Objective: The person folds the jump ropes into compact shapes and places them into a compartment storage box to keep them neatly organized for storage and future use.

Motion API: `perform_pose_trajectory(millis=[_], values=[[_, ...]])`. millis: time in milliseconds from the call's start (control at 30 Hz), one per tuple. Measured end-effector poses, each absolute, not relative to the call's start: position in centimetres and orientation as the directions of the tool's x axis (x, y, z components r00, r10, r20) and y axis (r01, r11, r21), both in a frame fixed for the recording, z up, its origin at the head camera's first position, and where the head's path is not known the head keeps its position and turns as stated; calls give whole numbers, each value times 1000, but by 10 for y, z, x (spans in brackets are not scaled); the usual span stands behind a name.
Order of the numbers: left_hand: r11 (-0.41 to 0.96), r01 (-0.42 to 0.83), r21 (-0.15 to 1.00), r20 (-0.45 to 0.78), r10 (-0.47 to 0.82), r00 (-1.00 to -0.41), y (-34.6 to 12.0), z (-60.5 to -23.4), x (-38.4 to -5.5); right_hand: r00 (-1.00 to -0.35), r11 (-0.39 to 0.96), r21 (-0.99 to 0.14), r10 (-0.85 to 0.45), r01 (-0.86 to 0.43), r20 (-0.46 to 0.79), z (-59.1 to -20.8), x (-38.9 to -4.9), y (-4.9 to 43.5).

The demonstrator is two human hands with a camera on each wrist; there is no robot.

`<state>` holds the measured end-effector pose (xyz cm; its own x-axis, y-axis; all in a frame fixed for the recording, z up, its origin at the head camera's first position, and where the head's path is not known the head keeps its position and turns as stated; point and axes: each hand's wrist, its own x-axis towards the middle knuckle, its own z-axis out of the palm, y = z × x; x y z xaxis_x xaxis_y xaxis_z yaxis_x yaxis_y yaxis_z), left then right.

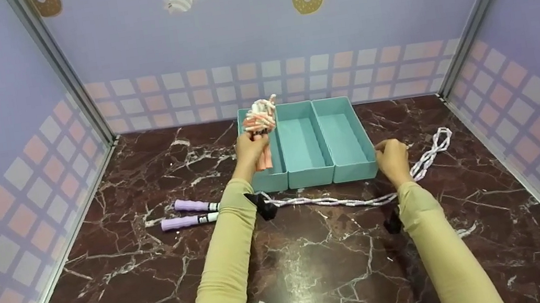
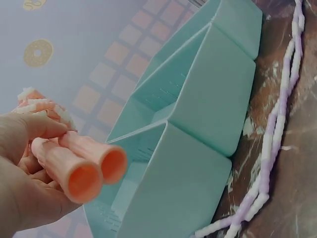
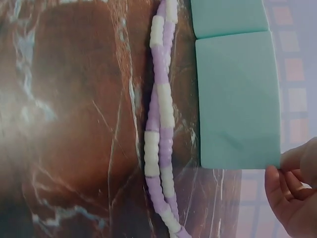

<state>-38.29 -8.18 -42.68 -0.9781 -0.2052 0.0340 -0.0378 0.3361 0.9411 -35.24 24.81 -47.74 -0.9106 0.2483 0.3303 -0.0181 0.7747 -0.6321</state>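
Observation:
My left hand (image 1: pixel 250 152) grips a bundled jump rope (image 1: pixel 260 119) with pink and white beads, held above the left compartment of a teal storage box (image 1: pixel 310 177). Its two pink handles (image 2: pixel 84 181) hang below the fingers, hollow ends facing the left wrist camera. At the box's right front corner, the thumb and fingers of my right hand (image 1: pixel 394 159) pinch the upper edge; in the right wrist view the hand (image 3: pixel 297 186) is partly cut off. The middle and right compartments have bare floors. Part of the left compartment is hidden behind the left hand and rope.
A second jump rope with purple and white beads (image 1: pixel 330 201) lies along the box's front and curves away to a loop (image 1: pixel 441 138) on the right. Its purple handles (image 1: pixel 187 221) lie at left, partly behind my left sleeve. Patterned walls (image 1: pixel 252 27) enclose the dark marbled table (image 1: pixel 127 298).

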Motion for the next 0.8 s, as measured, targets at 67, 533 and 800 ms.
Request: perform_pose_trajectory(millis=[67, 533, 800], values=[[371, -34, 928, 53, -223, -973, -86, -430, -382, -916, 781, -623, 230, -27, 328, -478, -353, 248], [441, -20, 897, 147, -339, -929, -96, -454, -389, -918, 765, -642, 227, -38, 325, -479, -351, 250], [376, 23, 926, 147, -305, -941, -94, -450, -391, -903, 780, -623, 223, -60, 366, -483, -353, 251]])
